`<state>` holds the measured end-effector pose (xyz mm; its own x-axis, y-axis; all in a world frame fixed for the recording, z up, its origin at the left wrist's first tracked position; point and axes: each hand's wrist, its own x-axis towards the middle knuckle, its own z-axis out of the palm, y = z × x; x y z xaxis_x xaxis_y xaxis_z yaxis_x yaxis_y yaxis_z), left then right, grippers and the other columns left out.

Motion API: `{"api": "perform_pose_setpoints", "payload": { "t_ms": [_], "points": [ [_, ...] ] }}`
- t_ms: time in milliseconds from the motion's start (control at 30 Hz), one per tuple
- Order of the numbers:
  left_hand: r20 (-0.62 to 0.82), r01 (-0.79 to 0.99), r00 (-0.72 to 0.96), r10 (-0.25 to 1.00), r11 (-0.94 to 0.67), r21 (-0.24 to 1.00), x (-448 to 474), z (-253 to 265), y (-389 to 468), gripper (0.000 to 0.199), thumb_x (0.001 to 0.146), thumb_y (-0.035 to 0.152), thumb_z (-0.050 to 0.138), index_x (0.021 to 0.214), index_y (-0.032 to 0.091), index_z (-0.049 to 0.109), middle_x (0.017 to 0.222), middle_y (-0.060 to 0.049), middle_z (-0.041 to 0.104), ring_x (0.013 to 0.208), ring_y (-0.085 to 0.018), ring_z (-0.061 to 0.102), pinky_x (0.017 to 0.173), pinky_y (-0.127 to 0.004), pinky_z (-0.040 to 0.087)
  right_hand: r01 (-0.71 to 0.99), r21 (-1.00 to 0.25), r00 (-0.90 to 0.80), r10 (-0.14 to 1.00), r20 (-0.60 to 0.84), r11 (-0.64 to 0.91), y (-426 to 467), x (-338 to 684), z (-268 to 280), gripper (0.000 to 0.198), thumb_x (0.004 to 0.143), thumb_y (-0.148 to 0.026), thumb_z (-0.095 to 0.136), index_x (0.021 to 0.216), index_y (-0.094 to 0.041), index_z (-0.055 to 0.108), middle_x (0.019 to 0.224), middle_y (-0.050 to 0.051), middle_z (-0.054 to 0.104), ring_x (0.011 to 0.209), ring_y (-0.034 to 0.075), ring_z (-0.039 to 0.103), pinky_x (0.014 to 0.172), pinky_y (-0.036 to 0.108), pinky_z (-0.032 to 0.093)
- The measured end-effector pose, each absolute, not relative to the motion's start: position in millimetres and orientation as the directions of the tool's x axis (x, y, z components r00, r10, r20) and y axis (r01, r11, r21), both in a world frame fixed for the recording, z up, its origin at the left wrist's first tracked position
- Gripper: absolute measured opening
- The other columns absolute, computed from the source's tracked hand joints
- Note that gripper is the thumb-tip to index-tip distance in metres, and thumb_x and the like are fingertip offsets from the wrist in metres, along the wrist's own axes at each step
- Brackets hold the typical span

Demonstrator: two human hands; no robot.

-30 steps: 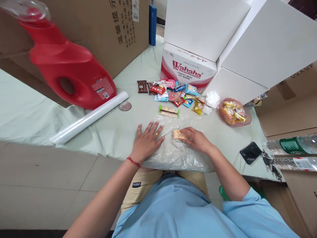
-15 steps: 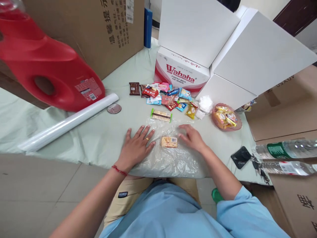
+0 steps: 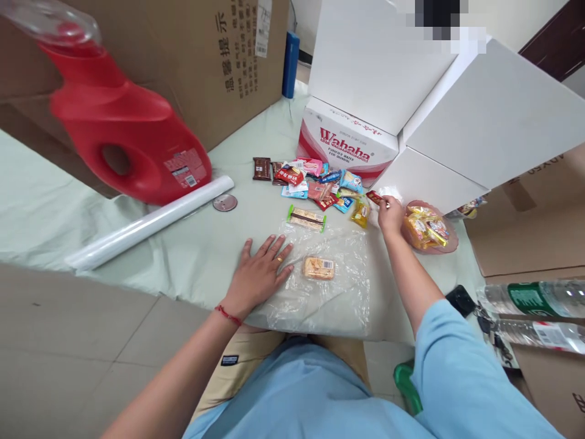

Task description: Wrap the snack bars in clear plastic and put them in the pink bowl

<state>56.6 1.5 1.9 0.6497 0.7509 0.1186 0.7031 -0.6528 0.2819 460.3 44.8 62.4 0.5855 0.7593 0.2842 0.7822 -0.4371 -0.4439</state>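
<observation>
My left hand [image 3: 261, 271] lies flat with spread fingers on the left edge of a clear plastic sheet [image 3: 338, 305]. On that sheet sits a small wrapped biscuit [image 3: 319, 268], just right of my left fingertips. A green-ended snack bar [image 3: 306, 218] lies at the sheet's far edge. Further right, my right hand [image 3: 391, 216] is closed, fingertips pinching a small red snack packet [image 3: 375, 197]. Close by are a yellow snack packet [image 3: 361, 213] and crumpled white material [image 3: 392, 193], partly hidden by the hand.
Several colourful snack packets [image 3: 315, 183] lie heaped before a Wahaba-style printed carton [image 3: 347, 146]. A pink bowl [image 3: 452, 235] of golden packets stands right. Left are a plastic roll [image 3: 150, 222], a round disc [image 3: 225, 202] and a red jug [image 3: 155, 128]. Bottles [image 3: 539, 299] lie at right.
My right hand has moved from beside the biscuit, forward and right, and closed on the red packet. My left hand stays flat. The plastic sheet looks flatter on its right side; the view has shifted slightly.
</observation>
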Motion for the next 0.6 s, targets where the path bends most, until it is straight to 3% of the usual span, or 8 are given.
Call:
{"api": "perform_pose_setpoints", "payload": {
  "t_ms": [100, 167, 300, 400, 600],
  "points": [
    [0.123, 0.694, 0.649, 0.751, -0.650, 0.310, 56.0, 0.5, 2.3, 0.056, 0.107, 0.048, 0.038, 0.160, 0.032, 0.048, 0.170, -0.010, 0.041, 0.158, -0.035, 0.038, 0.129, -0.072, 0.012, 0.763, -0.617, 0.494, 0.788, 0.367, -0.191, 5.5, 433.5, 66.4, 0.042, 0.099, -0.041, 0.049, 0.120, -0.015, 0.074, 0.110, 0.013, 0.078, 0.093, 0.025, 0.068, 0.089, 0.039, 0.055],
    [0.128, 0.689, 0.650, 0.749, -0.652, 0.316, 55.6, -1.5, 2.9, 0.057, 0.108, 0.049, 0.037, 0.160, 0.031, 0.049, 0.171, -0.011, 0.040, 0.158, -0.035, 0.037, 0.129, -0.073, 0.011, 0.764, -0.641, 0.368, 0.863, 0.346, -0.068, -26.9, 404.3, 67.5, 0.038, 0.100, -0.047, 0.055, 0.116, -0.020, 0.076, 0.104, 0.009, 0.078, 0.087, 0.024, 0.068, 0.086, 0.039, 0.056],
    [0.137, 0.686, 0.651, 0.746, -0.656, 0.316, 55.1, -4.6, 3.2, 0.056, 0.108, 0.049, 0.037, 0.160, 0.030, 0.049, 0.171, -0.011, 0.040, 0.159, -0.034, 0.036, 0.129, -0.072, 0.010, 0.798, -0.596, 0.152, 0.925, 0.348, 0.093, -82.2, 341.9, 57.4, 0.031, 0.105, -0.043, 0.051, 0.112, -0.025, 0.075, 0.112, 0.009, 0.076, 0.107, 0.024, 0.071, 0.097, 0.041, 0.058],
    [0.139, 0.685, 0.650, 0.747, -0.655, 0.318, 55.3, -4.0, 2.5, 0.056, 0.108, 0.048, 0.038, 0.159, 0.029, 0.050, 0.171, -0.011, 0.040, 0.159, -0.034, 0.036, 0.128, -0.073, 0.010, 0.839, -0.526, -0.001, 0.968, 0.249, 0.137, -103.1, 315.0, 43.2, 0.029, 0.106, -0.040, 0.050, 0.114, -0.027, 0.075, 0.127, 0.011, 0.072, 0.113, 0.024, 0.071, 0.096, 0.040, 0.060],
    [0.128, 0.694, 0.643, 0.755, -0.645, 0.319, 55.5, -1.5, 1.1, 0.055, 0.107, 0.047, 0.040, 0.159, 0.031, 0.050, 0.171, -0.010, 0.041, 0.159, -0.034, 0.036, 0.129, -0.071, 0.012, 0.899, -0.405, -0.157, 0.986, 0.061, 0.168, -96.5, 310.3, 50.0, 0.020, 0.100, -0.042, 0.065, 0.107, -0.025, 0.072, 0.160, 0.012, 0.049, 0.127, 0.027, 0.066, 0.089, 0.039, 0.061]
  ]
}}
